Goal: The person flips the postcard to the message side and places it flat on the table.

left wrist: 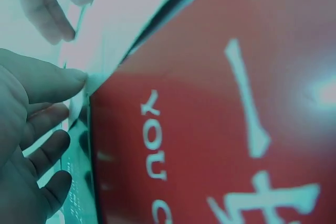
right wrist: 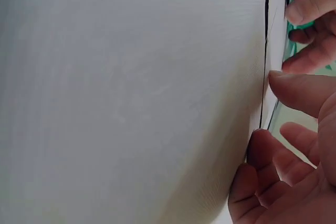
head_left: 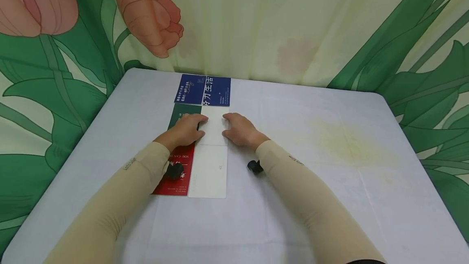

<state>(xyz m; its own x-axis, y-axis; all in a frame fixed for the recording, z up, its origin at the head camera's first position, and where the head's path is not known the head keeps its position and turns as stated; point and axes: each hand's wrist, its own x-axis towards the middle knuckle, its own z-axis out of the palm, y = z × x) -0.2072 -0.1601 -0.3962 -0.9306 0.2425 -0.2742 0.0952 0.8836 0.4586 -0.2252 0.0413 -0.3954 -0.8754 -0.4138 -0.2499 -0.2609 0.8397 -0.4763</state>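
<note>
Both hands rest at the upper white card (head_left: 214, 129), one at each long side. My left hand (head_left: 184, 130) lies partly over the green card (head_left: 186, 110), its thumb tip and fingertips on the white card's left edge. In the left wrist view its fingers (left wrist: 55, 150) are spread loosely. My right hand (head_left: 242, 129) touches the right edge with thumb and fingertips, fingers (right wrist: 265, 156) slightly bent. Below lie a second white card (head_left: 207, 174) and a red card (head_left: 176, 188) with pale lettering, partly hidden by the left wrist.
Two dark blue cards (head_left: 189, 89) with white lettering lie at the far end of the two columns. A white cloth (head_left: 311, 166) covers the table. Behind it hangs a floral curtain (head_left: 249, 23). Black wrist cameras (head_left: 175, 171) sit under both sleeves.
</note>
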